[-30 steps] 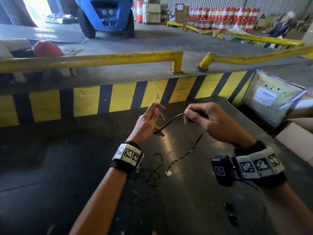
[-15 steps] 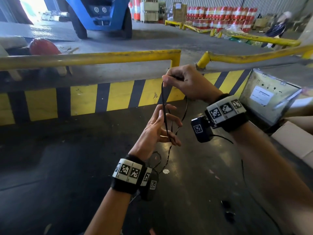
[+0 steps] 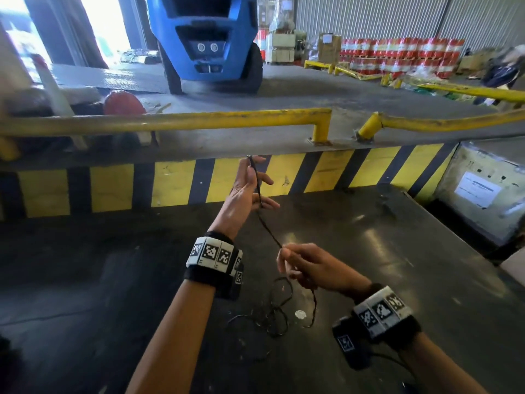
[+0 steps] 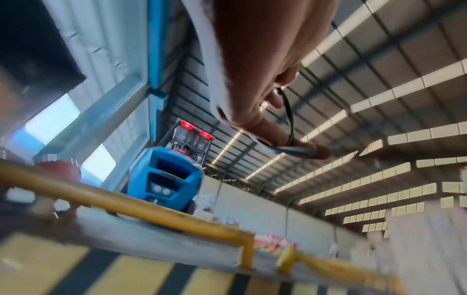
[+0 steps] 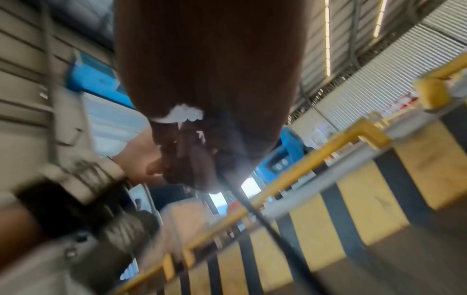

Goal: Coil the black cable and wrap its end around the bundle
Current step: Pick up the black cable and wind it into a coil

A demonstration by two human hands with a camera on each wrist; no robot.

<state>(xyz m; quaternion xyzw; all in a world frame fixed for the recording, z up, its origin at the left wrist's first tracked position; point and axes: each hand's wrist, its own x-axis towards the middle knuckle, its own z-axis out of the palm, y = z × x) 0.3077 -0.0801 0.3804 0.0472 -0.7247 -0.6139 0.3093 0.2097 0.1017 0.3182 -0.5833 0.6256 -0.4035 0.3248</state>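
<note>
My left hand [image 3: 245,191] is raised with its fingers spread, and the thin black cable [image 3: 268,228] is strung down it from the top fingertip to a lower finger. From there the cable runs taut to my right hand [image 3: 309,268], which pinches it between fingertips just above the dark table [image 3: 113,280]. The rest of the cable lies in loose loops [image 3: 279,305] on the table between my wrists. In the left wrist view, the cable [image 4: 290,119] curves between two fingers of the left hand [image 4: 252,59]. The right wrist view is blurred; the cable [image 5: 255,211] leaves the right hand [image 5: 202,79] downward.
A yellow-and-black striped kerb [image 3: 173,186] and a yellow rail [image 3: 170,120] border the table's far side. A blue forklift [image 3: 204,38] stands beyond, and a red helmet [image 3: 123,102] lies at left. A grey labelled box [image 3: 480,194] sits at the right edge.
My right hand came down from above the left hand to below and right of it, drawing the cable taut. The left hand rose towards the kerb.
</note>
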